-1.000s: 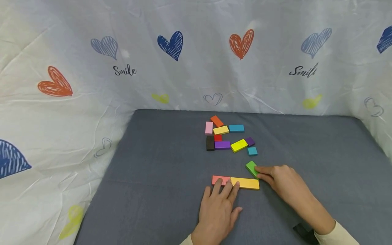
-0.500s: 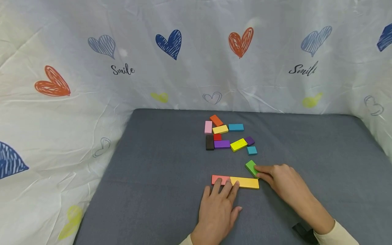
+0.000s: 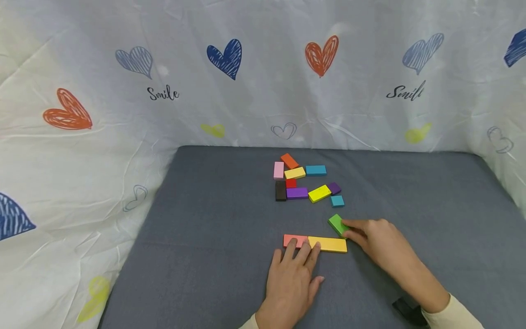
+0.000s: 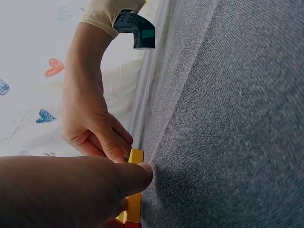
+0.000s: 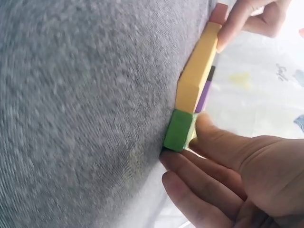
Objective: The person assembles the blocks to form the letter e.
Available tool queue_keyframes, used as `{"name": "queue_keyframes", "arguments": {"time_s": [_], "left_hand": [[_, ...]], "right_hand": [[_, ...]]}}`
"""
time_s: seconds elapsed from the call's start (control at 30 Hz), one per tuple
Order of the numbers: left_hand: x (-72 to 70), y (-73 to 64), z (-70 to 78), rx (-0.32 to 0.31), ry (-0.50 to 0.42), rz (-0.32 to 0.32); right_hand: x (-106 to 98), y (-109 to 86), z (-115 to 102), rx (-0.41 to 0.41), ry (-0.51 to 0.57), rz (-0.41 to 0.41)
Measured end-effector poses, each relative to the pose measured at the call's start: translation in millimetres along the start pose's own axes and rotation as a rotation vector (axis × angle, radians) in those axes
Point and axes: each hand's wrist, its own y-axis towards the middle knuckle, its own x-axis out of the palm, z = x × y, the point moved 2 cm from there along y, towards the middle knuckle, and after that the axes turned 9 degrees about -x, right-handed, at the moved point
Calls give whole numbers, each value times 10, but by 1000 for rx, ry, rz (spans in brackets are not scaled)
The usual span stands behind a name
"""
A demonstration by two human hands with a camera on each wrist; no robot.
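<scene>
My left hand (image 3: 289, 281) lies with its fingers stretched out, fingertips resting on a pink block (image 3: 289, 239) and a yellow-orange block (image 3: 333, 245) that meet end to end. Between thumb and fingers, my right hand (image 3: 382, 246) pinches a green block (image 3: 336, 223). That green block slants away from the far right corner of the yellow-orange block. In the right wrist view the end of the green block (image 5: 179, 130) appears against the end of the yellow-orange block (image 5: 195, 71). The left wrist view shows the yellow-orange block (image 4: 135, 205) partly covered by the left hand.
Farther back on the grey cloth (image 3: 213, 219) lies a cluster of coloured blocks, among them a black block (image 3: 281, 191), a purple block (image 3: 297, 193), a bright yellow block (image 3: 319, 194) and an orange block (image 3: 289, 161). A white curtain (image 3: 263, 91) with printed hearts hangs behind.
Both hands and the blocks stay nearly where they were. The whole head view has shifted very slightly.
</scene>
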Motion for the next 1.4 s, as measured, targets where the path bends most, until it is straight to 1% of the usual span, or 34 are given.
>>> {"name": "queue_keyframes", "arguments": {"time_s": [0.13, 0.23, 0.33, 0.57, 0.73, 0.8, 0.87, 1.0, 1.1, 1.2, 1.3, 1.4], "left_hand": [[-4, -4, -9, 2, 8, 17], [-7, 2, -12, -2, 15, 8], [-10, 7, -16, -4, 10, 4], [1, 0, -17, 4, -12, 18], [3, -1, -25, 3, -14, -6], [4, -2, -31, -1, -14, -14], [5, -4, -38, -4, -10, -18], [6, -9, -45, -5, -6, 0], [6, -14, -47, -1, -2, 11], [4, -14, -51, 1, 1, 7], [0, -19, -58, 3, 3, 12], [-7, -25, -62, 6, 3, 27]], "right_hand": [[-73, 45, 30, -4, 5, 26], [-136, 113, 47, -21, 1, 55], [-169, 207, 63, -40, -3, 56], [-127, 381, 96, -41, -28, -19], [-43, 456, 89, -29, -20, -71], [-10, 487, 82, -37, -19, -87], [18, 525, 81, -49, -21, -97], [52, 614, 101, -74, -35, -99], [66, 693, 139, -72, -42, -115], [71, 789, 171, -77, -47, -135], [67, 885, 183, -89, -80, -142], [69, 961, 179, -109, -136, -143]]}}
